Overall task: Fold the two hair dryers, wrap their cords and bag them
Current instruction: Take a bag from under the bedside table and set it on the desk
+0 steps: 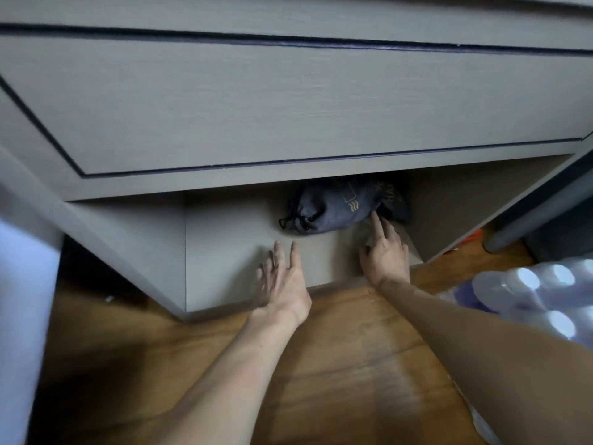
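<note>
Nearest you, on the right, sits a pack of white rolls [532, 297] on the wooden floor [337, 364]. Your left hand [282, 281] hovers at the shelf's [224, 252] near edge, fingers straight and spread, holding nothing. Your right hand [385, 252] reaches farther in, index fingertip touching the grey drawstring bag [330, 210] at the shelf's back. The bag's gold printed mark shows wavy lines; no words are legible.

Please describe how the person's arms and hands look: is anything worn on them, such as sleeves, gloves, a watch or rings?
Both forearms are bare up to the frame edge: no sleeves show. The left hand and the right hand have no gloves. No watch, bracelet or ring shows on either wrist or on the fingers in view. The nails look short and unpainted.
</note>
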`<state>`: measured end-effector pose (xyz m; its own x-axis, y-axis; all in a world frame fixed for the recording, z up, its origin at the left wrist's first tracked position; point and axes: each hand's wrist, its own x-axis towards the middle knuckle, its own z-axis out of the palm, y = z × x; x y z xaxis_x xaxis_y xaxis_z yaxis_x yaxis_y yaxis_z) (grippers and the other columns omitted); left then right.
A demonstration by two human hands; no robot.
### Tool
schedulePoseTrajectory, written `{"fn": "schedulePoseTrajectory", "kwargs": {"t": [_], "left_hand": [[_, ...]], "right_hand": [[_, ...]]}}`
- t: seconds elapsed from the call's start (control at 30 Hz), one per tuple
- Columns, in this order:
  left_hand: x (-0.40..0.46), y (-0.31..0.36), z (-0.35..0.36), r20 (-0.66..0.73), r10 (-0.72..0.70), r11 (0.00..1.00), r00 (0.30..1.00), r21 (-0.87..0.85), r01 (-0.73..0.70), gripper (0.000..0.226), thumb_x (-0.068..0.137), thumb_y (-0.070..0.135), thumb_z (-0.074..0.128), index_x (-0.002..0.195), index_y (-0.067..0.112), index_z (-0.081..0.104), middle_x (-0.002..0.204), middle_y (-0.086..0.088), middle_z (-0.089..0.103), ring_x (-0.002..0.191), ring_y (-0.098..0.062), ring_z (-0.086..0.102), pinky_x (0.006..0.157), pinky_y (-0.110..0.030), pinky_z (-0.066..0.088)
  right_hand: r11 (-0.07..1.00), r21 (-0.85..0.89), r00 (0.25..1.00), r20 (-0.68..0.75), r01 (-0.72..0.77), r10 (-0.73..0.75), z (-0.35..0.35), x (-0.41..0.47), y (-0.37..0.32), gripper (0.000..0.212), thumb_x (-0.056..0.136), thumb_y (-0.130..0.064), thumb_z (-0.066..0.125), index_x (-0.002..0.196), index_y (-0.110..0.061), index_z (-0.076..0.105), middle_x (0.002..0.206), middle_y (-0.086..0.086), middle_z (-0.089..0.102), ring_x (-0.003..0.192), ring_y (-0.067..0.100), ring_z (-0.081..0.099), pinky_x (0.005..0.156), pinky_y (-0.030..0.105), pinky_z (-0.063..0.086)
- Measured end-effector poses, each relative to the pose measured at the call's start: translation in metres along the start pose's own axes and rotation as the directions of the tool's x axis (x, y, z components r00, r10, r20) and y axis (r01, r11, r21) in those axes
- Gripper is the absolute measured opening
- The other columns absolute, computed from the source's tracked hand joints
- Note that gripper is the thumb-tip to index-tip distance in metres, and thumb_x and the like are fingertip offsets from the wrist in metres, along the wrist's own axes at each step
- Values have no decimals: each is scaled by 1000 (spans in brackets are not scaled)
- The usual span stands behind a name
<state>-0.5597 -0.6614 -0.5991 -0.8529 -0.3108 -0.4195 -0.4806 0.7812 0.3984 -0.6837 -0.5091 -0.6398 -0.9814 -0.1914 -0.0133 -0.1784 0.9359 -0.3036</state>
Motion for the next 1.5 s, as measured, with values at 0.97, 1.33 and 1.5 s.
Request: {"fn": "schedulePoseTrajectory", "kwargs": {"t": [0.97,1.33,1.5], "left_hand": [[-371,114,-306,68,129,972,989,-206,-113,43,94,19,54,137,26,48,137,5,50,123,-14,52,91,-26,43],[-560,297,-407,67,355,904,932,-279,-325,25,91,13,57,114,22,62,113,6,64,101,-15,61,84,-31,50],[-623,366,-368,194,469,881,862,-171,-441,25,93,15,55,116,23,60,111,7,57,101,-13,57,82,-29,47]], "right_hand": [[735,554,921,230,-390,316,-410,-343,-194,47,89,-24,64,133,-24,48,123,-11,47,108,8,55,94,30,49],[671,583,869,136,-458,475,-683,-493,-129,43,87,-33,60,129,-28,50,117,-14,52,102,1,51,95,20,41],[576,596,772,121,-559,624,-724,-569,-68,40,86,-35,61,125,-29,52,113,-12,55,106,7,56,97,31,45]]}}
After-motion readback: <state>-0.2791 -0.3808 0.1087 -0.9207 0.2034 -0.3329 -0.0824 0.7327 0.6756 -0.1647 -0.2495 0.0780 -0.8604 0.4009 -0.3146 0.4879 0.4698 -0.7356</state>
